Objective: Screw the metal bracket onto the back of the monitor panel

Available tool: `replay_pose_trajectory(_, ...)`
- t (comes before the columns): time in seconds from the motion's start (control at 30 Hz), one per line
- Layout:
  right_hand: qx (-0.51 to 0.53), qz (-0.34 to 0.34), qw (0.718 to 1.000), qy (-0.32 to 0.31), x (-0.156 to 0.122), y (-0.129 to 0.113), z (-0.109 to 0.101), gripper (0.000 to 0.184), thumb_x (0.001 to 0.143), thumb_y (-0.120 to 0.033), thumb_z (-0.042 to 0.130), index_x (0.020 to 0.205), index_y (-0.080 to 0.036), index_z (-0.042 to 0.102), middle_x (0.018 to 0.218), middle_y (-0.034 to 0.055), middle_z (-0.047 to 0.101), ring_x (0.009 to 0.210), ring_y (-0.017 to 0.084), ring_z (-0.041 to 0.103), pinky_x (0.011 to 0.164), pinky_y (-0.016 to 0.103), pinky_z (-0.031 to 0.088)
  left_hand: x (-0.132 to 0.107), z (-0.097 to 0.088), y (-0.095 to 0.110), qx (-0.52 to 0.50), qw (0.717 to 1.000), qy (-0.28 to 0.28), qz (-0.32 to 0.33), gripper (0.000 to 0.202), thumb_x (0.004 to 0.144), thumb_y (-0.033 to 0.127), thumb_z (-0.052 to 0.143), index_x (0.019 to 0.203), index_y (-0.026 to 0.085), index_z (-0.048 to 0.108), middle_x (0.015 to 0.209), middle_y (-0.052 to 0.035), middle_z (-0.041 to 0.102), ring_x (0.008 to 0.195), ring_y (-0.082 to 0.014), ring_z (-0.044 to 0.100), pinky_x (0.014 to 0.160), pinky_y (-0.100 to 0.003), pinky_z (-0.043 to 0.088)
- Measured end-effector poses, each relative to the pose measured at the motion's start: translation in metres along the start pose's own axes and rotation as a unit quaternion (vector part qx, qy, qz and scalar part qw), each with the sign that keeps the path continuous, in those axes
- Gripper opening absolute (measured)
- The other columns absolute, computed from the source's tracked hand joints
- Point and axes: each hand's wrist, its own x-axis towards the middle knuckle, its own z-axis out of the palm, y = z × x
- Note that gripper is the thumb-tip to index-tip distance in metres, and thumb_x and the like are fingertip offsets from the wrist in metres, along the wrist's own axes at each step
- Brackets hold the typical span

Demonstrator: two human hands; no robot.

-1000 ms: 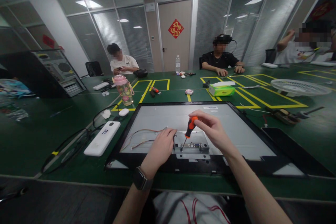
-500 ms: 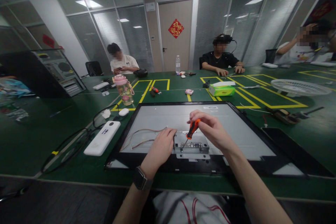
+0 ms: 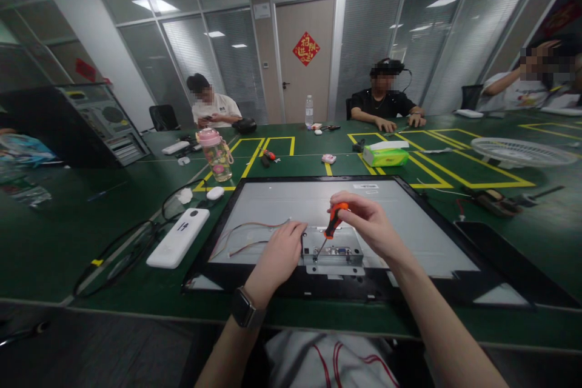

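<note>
A monitor panel [image 3: 409,218] lies back-up on the green table in front of me, its grey metal rear showing inside a black frame. My right hand [image 3: 369,222] is closed round an orange-and-black screwdriver [image 3: 330,227], whose tip rests on the small metal circuit cover [image 3: 339,253] near the panel's lower edge. My left hand [image 3: 280,253], with a watch on the wrist, lies on the panel just left of that cover, fingers curled down against it. Thin coloured wires [image 3: 245,237] run left from the cover.
A white power strip [image 3: 178,237] and black cables [image 3: 118,248] lie to the left; a pink-lidded bottle [image 3: 217,154] and green tissue box [image 3: 384,154] stand beyond the panel. A fan grille [image 3: 522,151] and tools sit at right, a computer case [image 3: 91,124] at left. Three people sit along the far side.
My right hand has shifted its hold on the screwdriver handle slightly, tilting it a little; the tip stays on the same spot. My left hand has not moved.
</note>
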Motion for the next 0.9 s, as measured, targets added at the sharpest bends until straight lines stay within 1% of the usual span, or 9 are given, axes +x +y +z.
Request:
replay_pose_trajectory(0.1,-0.072,-0.034,0.996,0.040,0.0014,0.0032,-0.0023,0.017,0.084,-0.040,0.074,0.095,-0.028,0.079,0.093,0.0031,0.068,0.081,0.018,0.065,0.075,0.032,0.055,0.0003,-0.0002,0.0001,-0.002,1.000,0.000,-0.001,0.043,0.094,0.003,0.037,0.131,0.014,0.054,0.130,-0.0119,0.061,0.123,-0.0231,0.057,0.110,-0.040,0.044)
replay_pose_trajectory(0.2,-0.079,-0.041,0.996,0.021,0.0009,0.0060,-0.0046,0.027,0.094,-0.044,0.061,0.109,-0.030,0.077,0.109,0.0058,0.070,0.096,0.021,0.066,0.089,0.037,0.052,0.0003,-0.0005,0.0004,-0.004,1.000,0.002,0.000,0.043,0.094,0.003,0.036,0.131,0.015,0.054,0.130,-0.0120,0.062,0.123,-0.0233,0.057,0.109,-0.041,0.045)
replay_pose_trajectory(0.27,-0.054,-0.025,0.998,0.008,0.0002,0.0072,-0.0050,0.029,0.095,-0.044,0.059,0.115,-0.030,0.075,0.110,0.0061,0.072,0.099,0.022,0.067,0.091,0.039,0.052,0.0000,-0.0006,0.0006,-0.003,1.000,0.004,0.000,0.043,0.094,0.004,0.035,0.131,0.016,0.054,0.130,-0.0119,0.061,0.122,-0.0232,0.057,0.109,-0.042,0.045)
replay_pose_trajectory(0.47,-0.014,-0.044,0.998,0.045,0.0016,0.0039,-0.0010,0.011,0.082,-0.037,0.077,0.085,-0.026,0.077,0.087,0.0016,0.065,0.075,0.016,0.064,0.069,0.030,0.055,0.0000,-0.0013,0.0014,-0.001,1.000,0.004,0.001,0.044,0.093,0.003,0.036,0.131,0.017,0.054,0.130,-0.0113,0.062,0.121,-0.0230,0.058,0.108,-0.042,0.046)
replay_pose_trajectory(0.57,-0.019,-0.054,0.997,0.059,0.0018,0.0021,0.0001,0.010,0.078,-0.034,0.080,0.081,-0.025,0.077,0.083,0.0012,0.062,0.070,0.015,0.062,0.064,0.029,0.054,0.0006,-0.0025,0.0026,-0.002,1.000,-0.001,-0.002,0.044,0.093,0.003,0.036,0.131,0.016,0.054,0.130,-0.0118,0.062,0.121,-0.0234,0.058,0.108,-0.042,0.046)
replay_pose_trajectory(0.63,-0.016,-0.051,0.997,0.048,0.0008,0.0023,-0.0001,0.010,0.080,-0.035,0.078,0.086,-0.027,0.079,0.087,0.0019,0.064,0.073,0.015,0.064,0.067,0.030,0.055,0.0008,-0.0034,0.0034,-0.002,1.000,-0.007,-0.006,0.043,0.093,0.003,0.036,0.131,0.015,0.054,0.130,-0.0121,0.061,0.122,-0.0237,0.058,0.108,-0.042,0.046)
replay_pose_trajectory(0.77,0.003,-0.018,1.000,0.006,-0.0010,0.0044,-0.0005,0.021,0.090,-0.040,0.068,0.106,-0.029,0.077,0.099,0.0054,0.073,0.092,0.021,0.069,0.088,0.038,0.055,0.0005,-0.0040,0.0039,-0.001,1.000,-0.007,-0.006,0.043,0.093,0.004,0.036,0.131,0.015,0.054,0.131,-0.0118,0.061,0.124,-0.0238,0.057,0.110,-0.042,0.045)
replay_pose_trajectory(0.83,-0.002,-0.019,1.000,-0.005,-0.0008,0.0046,-0.0003,0.022,0.090,-0.041,0.068,0.105,-0.029,0.077,0.104,0.0063,0.073,0.099,0.022,0.068,0.092,0.039,0.054,0.0002,-0.0031,0.0034,-0.001,1.000,-0.004,-0.004,0.043,0.094,0.004,0.035,0.132,0.015,0.054,0.131,-0.0117,0.061,0.124,-0.0237,0.056,0.110,-0.042,0.044)
replay_pose_trajectory(0.9,-0.010,-0.031,0.999,-0.008,-0.0004,0.0036,-0.0001,0.018,0.086,-0.041,0.073,0.096,-0.027,0.078,0.103,0.0055,0.071,0.096,0.021,0.067,0.087,0.036,0.056,0.0000,-0.0020,0.0026,0.000,1.000,-0.002,-0.003,0.043,0.094,0.004,0.035,0.132,0.014,0.053,0.132,-0.0119,0.061,0.124,-0.0237,0.056,0.111,-0.042,0.044)
